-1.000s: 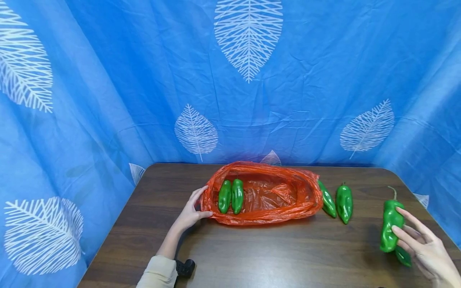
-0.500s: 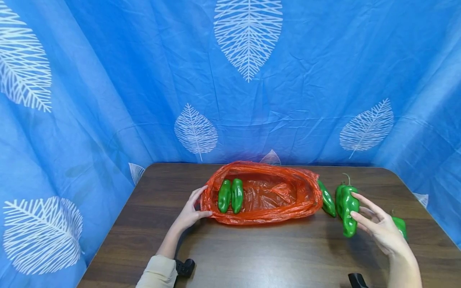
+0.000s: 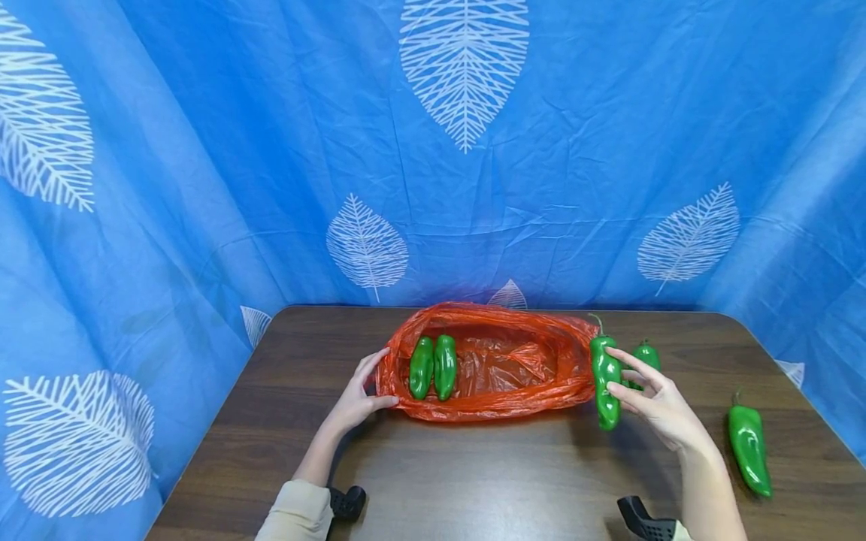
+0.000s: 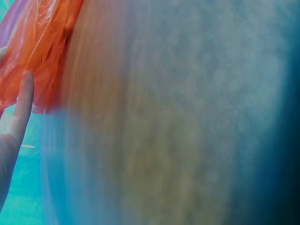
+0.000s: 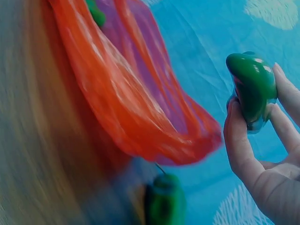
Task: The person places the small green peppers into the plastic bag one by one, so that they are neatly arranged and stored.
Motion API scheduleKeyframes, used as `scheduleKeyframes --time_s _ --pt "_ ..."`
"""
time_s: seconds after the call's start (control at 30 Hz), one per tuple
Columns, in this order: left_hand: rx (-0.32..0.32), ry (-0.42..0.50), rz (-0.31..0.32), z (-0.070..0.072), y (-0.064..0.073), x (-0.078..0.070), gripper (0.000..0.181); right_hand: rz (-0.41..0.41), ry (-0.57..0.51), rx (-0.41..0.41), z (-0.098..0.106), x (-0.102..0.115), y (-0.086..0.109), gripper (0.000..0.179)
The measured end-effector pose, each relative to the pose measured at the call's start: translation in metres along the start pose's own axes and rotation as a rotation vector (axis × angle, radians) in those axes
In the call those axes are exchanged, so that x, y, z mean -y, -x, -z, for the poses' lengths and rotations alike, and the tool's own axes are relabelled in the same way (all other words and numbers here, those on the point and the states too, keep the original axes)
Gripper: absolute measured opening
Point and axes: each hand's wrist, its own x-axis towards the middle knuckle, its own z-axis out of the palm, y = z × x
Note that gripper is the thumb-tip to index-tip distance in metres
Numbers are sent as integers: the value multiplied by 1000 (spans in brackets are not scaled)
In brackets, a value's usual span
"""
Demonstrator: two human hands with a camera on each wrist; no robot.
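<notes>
A red plastic bag [image 3: 501, 409] lies open-mouthed near the back of the table, with two green peppers [image 3: 421, 368] side by side in its left end. My left hand [image 3: 357, 398] holds the bag's left end, thumb at the front and fingers behind; in the left wrist view the thumb [image 4: 23, 105] lies against the red film. Thumb and fingers of my right hand [image 3: 652, 402] pinch a long green pepper [image 3: 605, 383], stem up, at the bag's right end. Another green pepper [image 3: 646, 357] lies partly hidden behind that hand.
On the right of the brown wooden table [image 3: 473, 481] lies one more green pepper [image 3: 749, 451]. A blue curtain [image 3: 575, 165] with white leaf prints hangs behind the table. Black wrist mounts [image 3: 348, 503] sit at both forearms.
My right hand has carried its pepper leftward from the table's right side to the bag's right end, uncovering the pepper on the right. My left hand and the bag have stayed put.
</notes>
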Motion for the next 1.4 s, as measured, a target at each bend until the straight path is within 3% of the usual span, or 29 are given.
scheduleKeyframes --time_s 0.13,0.53,0.9,1.4 --pt "-2 3 2 0 0 -1 77 39 -12 57 -13 -2 -8 51" --pt "-5 9 13 -1 0 -2 77 30 -43 153 -51 -10 -31 51" --pt "-3 6 20 -1 0 -4 77 -44 -96 237 -86 -15 -64 54" --pt "-3 8 10 -1 -1 -1 78 -91 8 309 -120 -23 -99 56"
